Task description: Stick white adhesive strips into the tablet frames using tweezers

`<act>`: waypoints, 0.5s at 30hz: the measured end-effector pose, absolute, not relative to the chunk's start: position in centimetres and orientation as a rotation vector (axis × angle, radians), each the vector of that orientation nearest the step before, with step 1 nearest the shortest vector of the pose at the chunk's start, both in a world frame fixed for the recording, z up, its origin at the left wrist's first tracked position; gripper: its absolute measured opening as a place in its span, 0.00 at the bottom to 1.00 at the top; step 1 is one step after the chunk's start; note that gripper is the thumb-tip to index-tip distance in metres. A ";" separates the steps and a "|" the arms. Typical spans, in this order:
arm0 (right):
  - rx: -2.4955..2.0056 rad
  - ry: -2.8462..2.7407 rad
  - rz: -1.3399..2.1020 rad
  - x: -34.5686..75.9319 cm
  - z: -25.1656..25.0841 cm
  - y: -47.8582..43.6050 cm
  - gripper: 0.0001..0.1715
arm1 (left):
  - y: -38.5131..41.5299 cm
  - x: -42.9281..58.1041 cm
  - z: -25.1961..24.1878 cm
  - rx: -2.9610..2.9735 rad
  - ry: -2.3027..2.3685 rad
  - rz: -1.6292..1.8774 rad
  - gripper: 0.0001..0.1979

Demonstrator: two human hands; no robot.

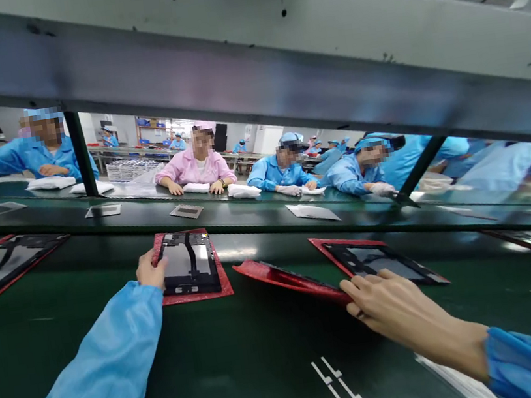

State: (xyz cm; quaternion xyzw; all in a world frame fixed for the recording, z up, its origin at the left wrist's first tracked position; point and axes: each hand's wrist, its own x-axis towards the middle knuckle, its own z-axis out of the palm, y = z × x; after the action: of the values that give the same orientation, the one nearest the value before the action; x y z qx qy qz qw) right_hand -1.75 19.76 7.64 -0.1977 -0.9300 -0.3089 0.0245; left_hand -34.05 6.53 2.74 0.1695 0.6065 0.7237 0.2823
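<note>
My left hand [151, 271] grips the left edge of a red bubble-wrap sheet [225, 283] with a tablet assembly [190, 265] on it. The tablet's grey back plate, black ribbon cable and circuit board are exposed, and it lies on the green work surface. Pinched in my right hand [384, 304] is the near right end of a red bubble-wrap pouch [287, 283]. That pouch is tilted up off the surface, with a dark flat edge, apparently another tablet, showing along its top. Just behind my right hand lies a third tablet [382, 258] on red wrap.
Another wrapped tablet [2, 262] lies at far left. White adhesive strips [338, 386] lie near the front, and white sheets [456, 376] sit under my right forearm. Beyond a raised ledge runs a second belt with flat plates [187, 211]. Co-workers sit behind it; a metal beam [248, 76] hangs overhead.
</note>
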 end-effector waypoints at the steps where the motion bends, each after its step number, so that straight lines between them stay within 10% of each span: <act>1: -0.598 -2.868 -0.947 -1.9 7.6 19.4 0.10 | 6.2 -32.3 2.8 0.498 1.595 1.884 0.13; 15: -0.360 -2.966 -0.572 -0.2 6.6 7.4 0.05 | 3.5 -12.6 2.3 0.403 1.427 1.645 0.11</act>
State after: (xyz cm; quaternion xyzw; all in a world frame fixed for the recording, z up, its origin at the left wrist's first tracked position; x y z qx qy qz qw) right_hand -0.16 7.45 6.60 -0.1182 -0.9738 -0.1878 0.0499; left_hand -12.57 3.52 2.27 0.1628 0.5764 0.6644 0.4470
